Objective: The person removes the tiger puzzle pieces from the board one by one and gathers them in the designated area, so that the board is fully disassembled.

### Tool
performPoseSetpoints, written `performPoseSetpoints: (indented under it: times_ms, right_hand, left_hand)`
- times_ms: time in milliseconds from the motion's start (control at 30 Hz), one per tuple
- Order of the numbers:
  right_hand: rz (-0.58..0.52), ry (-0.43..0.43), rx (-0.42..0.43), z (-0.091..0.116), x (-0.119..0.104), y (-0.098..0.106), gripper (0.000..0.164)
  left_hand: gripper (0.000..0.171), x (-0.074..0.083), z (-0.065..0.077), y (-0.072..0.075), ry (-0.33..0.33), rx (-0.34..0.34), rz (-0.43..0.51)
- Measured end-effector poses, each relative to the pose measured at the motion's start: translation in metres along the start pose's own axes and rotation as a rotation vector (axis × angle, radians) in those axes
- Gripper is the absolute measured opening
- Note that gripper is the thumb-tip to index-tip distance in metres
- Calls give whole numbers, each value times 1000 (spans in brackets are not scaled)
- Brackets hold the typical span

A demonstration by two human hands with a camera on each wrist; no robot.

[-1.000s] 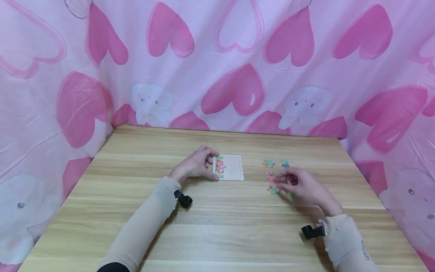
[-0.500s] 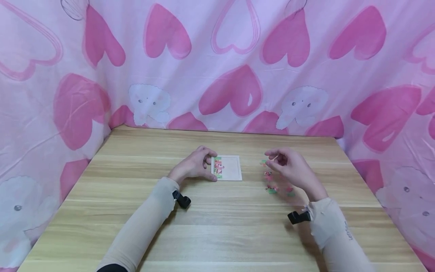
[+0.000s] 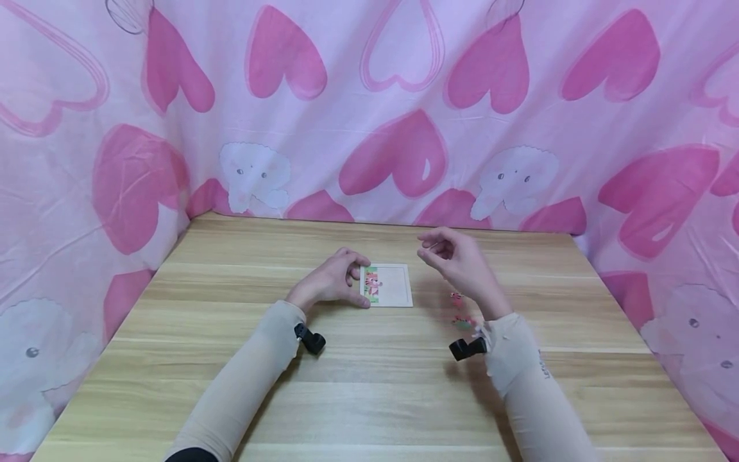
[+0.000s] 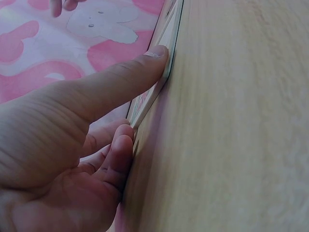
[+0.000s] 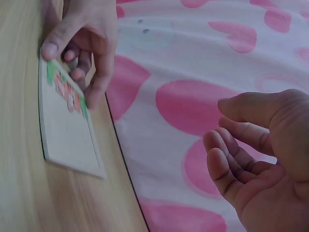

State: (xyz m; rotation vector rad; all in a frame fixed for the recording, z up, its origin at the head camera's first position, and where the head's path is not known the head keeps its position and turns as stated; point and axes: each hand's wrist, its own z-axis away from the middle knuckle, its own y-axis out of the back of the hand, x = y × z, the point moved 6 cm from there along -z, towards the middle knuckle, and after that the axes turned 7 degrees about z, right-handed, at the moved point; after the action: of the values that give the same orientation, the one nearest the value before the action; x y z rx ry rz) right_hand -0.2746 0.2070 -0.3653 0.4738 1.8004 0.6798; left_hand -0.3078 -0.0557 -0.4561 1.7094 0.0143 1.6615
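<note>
A square puzzle board (image 3: 394,285) with a pale frame lies on the wooden table. Its left strip carries fitted pieces (image 3: 372,284) with a pink and green animal picture; the other part is bare. My left hand (image 3: 331,279) holds the board by its left side, thumb at the near corner and fingers at the far one. Off to the board's right, my right hand (image 3: 462,260) is raised, its fingers loosely bent. In the right wrist view, nothing shows between the thumb and fingertips of this hand (image 5: 275,154). Loose puzzle pieces (image 3: 462,322) lie beneath the right wrist, partly hidden.
The wooden table (image 3: 346,385) ends at a pink curtain (image 3: 398,154) printed with hearts, which stands behind it and along both sides. A small black camera (image 3: 312,340) sits on the left wrist and another black camera (image 3: 467,348) on the right.
My right hand has moved up and left from among the loose pieces toward the board's far right side. The left hand stays on the board.
</note>
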Motion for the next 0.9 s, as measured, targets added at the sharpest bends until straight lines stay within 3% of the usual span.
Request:
performPoseSetpoints:
  times_ms: [400,667,900]
  right_hand:
    - [-54,-25,-21,-20,-4,-42,26]
    - [-38,-52,-100,-20,10,-83,30]
    - [12,-57,-141,-17,18,-104,27]
  left_hand:
    - [91,0,-1,0,-1,-3,-21]
    - [93,0,-2,-1,-1,-6,-25]
    - [93,0,-1,0,-6,-6,-28]
